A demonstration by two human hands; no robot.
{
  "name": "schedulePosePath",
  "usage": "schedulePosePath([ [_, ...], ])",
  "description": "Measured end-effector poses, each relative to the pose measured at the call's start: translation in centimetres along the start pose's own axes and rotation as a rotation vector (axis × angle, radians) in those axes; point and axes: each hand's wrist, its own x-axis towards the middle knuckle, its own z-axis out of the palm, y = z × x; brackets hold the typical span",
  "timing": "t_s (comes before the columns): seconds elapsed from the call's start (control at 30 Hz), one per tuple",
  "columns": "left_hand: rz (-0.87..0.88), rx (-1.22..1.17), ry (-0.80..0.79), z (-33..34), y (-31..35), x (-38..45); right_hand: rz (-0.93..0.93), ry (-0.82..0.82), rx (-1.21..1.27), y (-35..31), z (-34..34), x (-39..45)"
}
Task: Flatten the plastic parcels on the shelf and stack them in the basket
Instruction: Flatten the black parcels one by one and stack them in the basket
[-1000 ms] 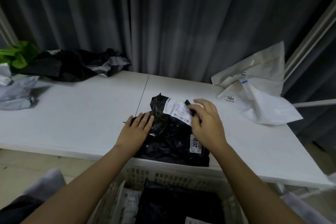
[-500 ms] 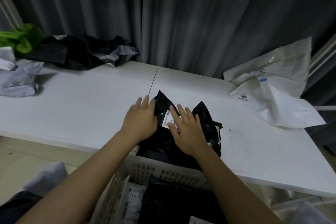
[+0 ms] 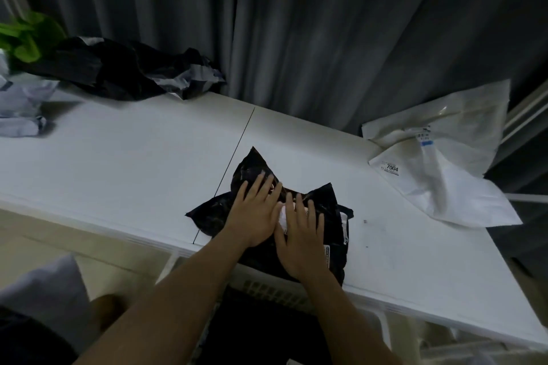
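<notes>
A black plastic parcel [image 3: 252,166] with a white label lies at the front edge of the white shelf [image 3: 133,163]. Both my hands press flat on it, side by side. My left hand [image 3: 255,212] covers its middle with fingers straight. My right hand [image 3: 301,238] lies just to the right, over the label. Below the shelf edge, the white basket [image 3: 267,290] shows its slotted rim, with dark parcels inside, mostly hidden by my arms.
A large white parcel [image 3: 444,169] marked 7004 lies at the right of the shelf. Crumpled black parcels [image 3: 124,71], a green one [image 3: 26,38] and a grey one [image 3: 20,104] sit at the back left. Grey curtains hang behind.
My right hand let go of the label it pinched and laid flat on the parcel. Both hands have come together over the parcel's middle, pressing it down.
</notes>
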Motion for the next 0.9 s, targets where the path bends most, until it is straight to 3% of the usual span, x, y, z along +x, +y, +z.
schedulePosePath([
  [0.37,-0.053,0.037,0.092,3.5,-0.6,-0.5,0.021,-0.046,0.003,1.0,2.4,-0.3],
  [0.5,-0.071,0.056,0.009,3.4,-0.6,-0.2,0.019,-0.049,0.014,0.9,2.6,-0.1],
  [0.77,-0.078,0.064,-0.19,0.2,0.1,0.4,0.025,-0.377,0.128,1.5,-0.9,1.2],
  [0.83,-0.03,0.035,-0.064,-0.9,-0.7,0.6,0.012,-0.371,0.27,1.9,-2.7,1.6],
  [0.9,-0.051,-0.04,0.148,-2.4,-1.6,1.0,0.003,-0.133,0.47,2.2,-4.6,1.8],
])
